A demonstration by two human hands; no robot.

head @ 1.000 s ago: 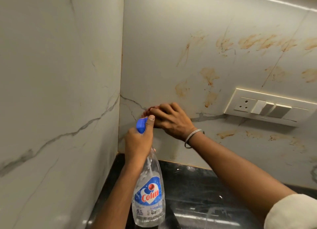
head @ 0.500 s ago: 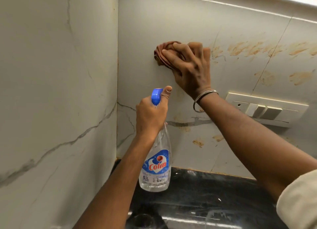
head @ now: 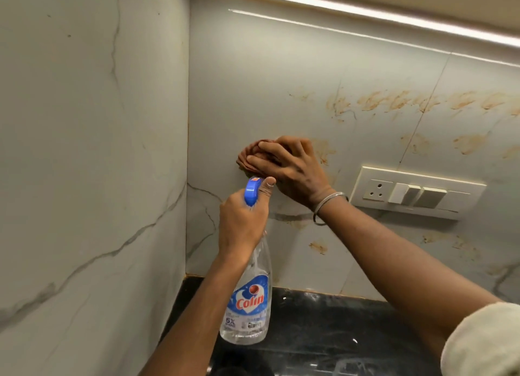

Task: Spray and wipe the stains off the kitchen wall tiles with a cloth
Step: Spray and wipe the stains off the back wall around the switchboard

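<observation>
Head view: left of the switch panel (head: 416,192), the right hand (head: 292,170) curls its fingers over a bunched brown cloth (head: 249,157) pressed to the stained wall tiles (head: 281,80). Lower left of the panel, the left hand (head: 242,223) clenches its fingers round a spray bottle (head: 249,299) at the neck.

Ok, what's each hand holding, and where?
Left hand grips the spray bottle at its neck; right hand holds the bunched cloth against the wall.

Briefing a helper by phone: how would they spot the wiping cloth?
Look at the stained marble-look back wall tiles, left of the cream switch plate. The crumpled brown cloth sits pressed there under the right hand, the only soft, folded thing on the wall.
</observation>
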